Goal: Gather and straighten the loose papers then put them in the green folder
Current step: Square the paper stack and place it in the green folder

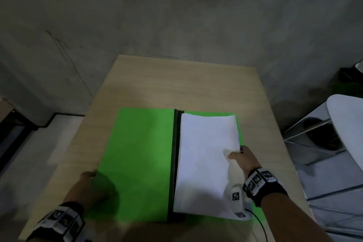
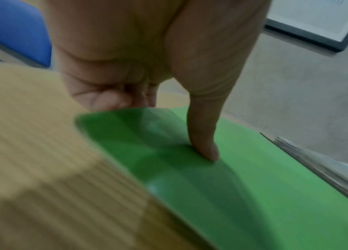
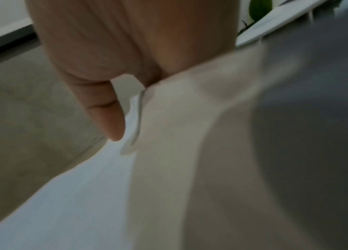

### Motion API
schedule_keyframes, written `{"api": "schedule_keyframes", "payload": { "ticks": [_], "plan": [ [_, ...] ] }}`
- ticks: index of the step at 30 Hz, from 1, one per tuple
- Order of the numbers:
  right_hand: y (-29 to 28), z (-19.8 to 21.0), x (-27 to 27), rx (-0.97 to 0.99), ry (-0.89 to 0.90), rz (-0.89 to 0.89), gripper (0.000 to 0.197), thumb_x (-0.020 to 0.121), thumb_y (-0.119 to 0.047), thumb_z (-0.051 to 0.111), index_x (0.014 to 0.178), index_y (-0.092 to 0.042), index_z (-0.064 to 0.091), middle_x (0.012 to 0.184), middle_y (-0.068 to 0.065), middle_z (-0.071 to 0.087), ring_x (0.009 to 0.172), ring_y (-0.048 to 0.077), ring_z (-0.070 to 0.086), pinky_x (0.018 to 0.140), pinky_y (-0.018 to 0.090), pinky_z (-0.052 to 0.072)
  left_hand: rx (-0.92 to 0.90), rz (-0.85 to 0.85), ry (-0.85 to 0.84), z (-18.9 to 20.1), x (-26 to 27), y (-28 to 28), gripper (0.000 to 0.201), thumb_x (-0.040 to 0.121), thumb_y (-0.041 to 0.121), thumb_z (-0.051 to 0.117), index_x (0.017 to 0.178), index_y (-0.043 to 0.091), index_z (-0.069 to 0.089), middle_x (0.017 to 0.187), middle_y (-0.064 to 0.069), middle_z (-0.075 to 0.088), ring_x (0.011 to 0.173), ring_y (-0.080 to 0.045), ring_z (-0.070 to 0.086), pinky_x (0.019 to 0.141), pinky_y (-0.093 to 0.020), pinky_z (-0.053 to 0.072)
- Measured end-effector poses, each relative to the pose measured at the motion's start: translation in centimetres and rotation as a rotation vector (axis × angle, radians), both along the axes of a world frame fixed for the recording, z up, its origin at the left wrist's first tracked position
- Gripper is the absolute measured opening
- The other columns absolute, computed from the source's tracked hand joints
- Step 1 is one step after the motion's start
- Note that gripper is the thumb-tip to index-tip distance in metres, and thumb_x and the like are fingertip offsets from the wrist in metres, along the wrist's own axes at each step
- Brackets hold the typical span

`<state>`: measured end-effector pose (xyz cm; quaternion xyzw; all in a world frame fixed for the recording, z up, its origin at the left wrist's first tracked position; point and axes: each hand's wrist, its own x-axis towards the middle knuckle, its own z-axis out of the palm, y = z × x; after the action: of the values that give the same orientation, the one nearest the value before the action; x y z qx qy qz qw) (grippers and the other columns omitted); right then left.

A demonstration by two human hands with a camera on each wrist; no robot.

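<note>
The green folder (image 1: 141, 153) lies spread on the wooden table (image 1: 176, 84), black spine (image 1: 175, 163) in the middle. A stack of white papers (image 1: 206, 153) lies on its right half, roughly squared. My right hand (image 1: 240, 154) pinches the stack's right edge, thumb on top and fingers under. The right wrist view shows that thumb (image 3: 109, 115) on the papers (image 3: 83, 194), whose edge is lifted a little. My left hand (image 1: 92, 180) holds the left cover's outer edge. In the left wrist view, its thumb (image 2: 203, 135) presses on the green cover (image 2: 254, 194) and the fingers curl under it.
A white chair (image 1: 345, 124) stands close to the table's right side. A blue seat (image 2: 12, 30) is off the left edge. A thin black cable (image 1: 259, 222) runs from my right wrist over the near right corner. Bare wood lies beyond the folder.
</note>
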<state>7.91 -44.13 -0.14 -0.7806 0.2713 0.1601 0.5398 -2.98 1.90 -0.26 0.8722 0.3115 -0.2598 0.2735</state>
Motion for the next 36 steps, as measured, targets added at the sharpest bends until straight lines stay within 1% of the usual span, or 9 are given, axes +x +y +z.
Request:
{"api": "schedule_keyframes", "payload": {
  "ticks": [6, 10, 14, 19, 23, 25, 29, 33, 36],
  "plan": [
    [-0.7, 0.7, -1.7, 0.234, -0.09, -0.149, 0.046, 0.083, 0.014, 0.055, 0.123, -0.009, 0.062, 0.108, 0.018, 0.07, 0.098, 0.037, 0.067, 0.091, 0.051, 0.051, -0.214, -0.173, -0.284, 6.1, -0.7, -0.1, 0.061, 0.066, 0.044, 0.08, 0.116, 0.032, 0.047, 0.097, 0.008, 0.069, 0.078, -0.011, 0.069, 0.064, -0.027, 0.053],
    [-1.0, 0.5, -1.4, 0.248, -0.073, -0.144, 0.05, 0.084, 0.01, 0.056, 0.127, -0.015, 0.06, 0.111, 0.017, 0.07, 0.097, 0.037, 0.068, 0.091, 0.049, 0.052, -0.406, -0.422, -0.493, 12.7, -1.1, -2.8, 0.065, 0.062, 0.079, 0.06, 0.118, 0.052, 0.043, 0.107, 0.017, 0.07, 0.079, -0.006, 0.07, 0.063, -0.022, 0.056],
    [-0.5, 1.3, -1.0, 0.231, -0.061, -0.103, 0.045, 0.087, 0.002, 0.059, 0.127, -0.019, 0.058, 0.109, 0.018, 0.068, 0.097, 0.035, 0.067, 0.083, 0.043, 0.055, -0.581, -0.643, -0.56, 14.9, -0.2, -7.7, 0.074, 0.076, 0.075, 0.05, 0.139, 0.04, 0.034, 0.121, 0.006, 0.064, 0.094, -0.02, 0.066, 0.075, -0.039, 0.056],
    [-2.0, -0.4, -1.4, 0.034, 0.026, 0.018, 0.069, 0.07, -0.061, 0.068, 0.127, -0.022, 0.059, 0.129, 0.001, 0.061, 0.113, 0.029, 0.06, 0.101, 0.051, 0.046, -0.796, -0.638, -0.408, 11.2, 1.8, -14.7, 0.078, 0.071, 0.087, 0.031, 0.141, 0.054, 0.026, 0.128, 0.021, 0.057, 0.094, -0.005, 0.066, 0.092, -0.03, 0.05],
    [-3.6, 0.8, -3.6, -0.003, 0.006, -0.014, 0.044, 0.088, -0.052, 0.048, 0.103, -0.016, 0.067, 0.114, 0.016, 0.068, 0.101, 0.03, 0.062, 0.094, 0.047, 0.047, -0.651, -0.671, -0.34, 8.6, 2.2, -17.0, 0.06, 0.074, 0.078, 0.043, 0.128, 0.06, 0.026, 0.13, 0.015, 0.054, 0.108, 0.001, 0.059, 0.093, -0.019, 0.046],
    [-4.3, 1.8, -5.1, 0.195, 0.063, -0.075, 0.054, 0.091, -0.061, 0.037, 0.106, -0.016, 0.064, 0.108, 0.011, 0.068, 0.099, 0.029, 0.062, 0.093, 0.046, 0.046, -0.628, -0.627, -0.262, 6.4, 2.4, -17.6, 0.047, 0.087, 0.044, 0.058, 0.131, 0.046, 0.04, 0.125, 0.021, 0.058, 0.106, 0.014, 0.057, 0.095, -0.015, 0.047],
    [-5.3, 3.9, -7.8, 0.439, 0.165, -0.182, 0.058, 0.086, -0.071, 0.028, 0.127, -0.032, 0.042, 0.119, 0.009, 0.054, 0.115, 0.031, 0.051, 0.098, 0.048, 0.04, -0.521, -0.488, -0.094, 2.1, 2.3, -17.4, 0.061, 0.073, 0.039, 0.073, 0.126, 0.028, 0.045, 0.129, 0.013, 0.057, 0.12, -0.012, 0.056, 0.102, -0.03, 0.044],
    [-4.9, 2.9, -9.7, 0.39, 0.227, -0.142, 0.06, 0.085, -0.063, 0.044, 0.113, -0.012, 0.06, 0.109, 0.015, 0.067, 0.106, 0.033, 0.06, 0.089, 0.046, 0.048, -0.48, -0.377, -0.034, 0.3, 2.2, -17.0, 0.048, 0.061, 0.035, 0.079, 0.099, 0.037, 0.049, 0.115, 0.009, 0.064, 0.11, -0.017, 0.06, 0.1, -0.036, 0.046],
    [-4.6, 0.9, -10.9, 0.22, 0.138, -0.047, 0.075, 0.034, -0.059, 0.085, 0.089, -0.009, 0.075, 0.091, 0.016, 0.076, 0.09, 0.032, 0.07, 0.094, 0.045, 0.051, -0.516, -0.418, -0.05, 0.2, 2.2, -16.5, 0.046, 0.066, 0.028, 0.074, 0.104, 0.045, 0.054, 0.111, 0.011, 0.069, 0.107, -0.013, 0.063, 0.1, -0.035, 0.048]
  ]
}}
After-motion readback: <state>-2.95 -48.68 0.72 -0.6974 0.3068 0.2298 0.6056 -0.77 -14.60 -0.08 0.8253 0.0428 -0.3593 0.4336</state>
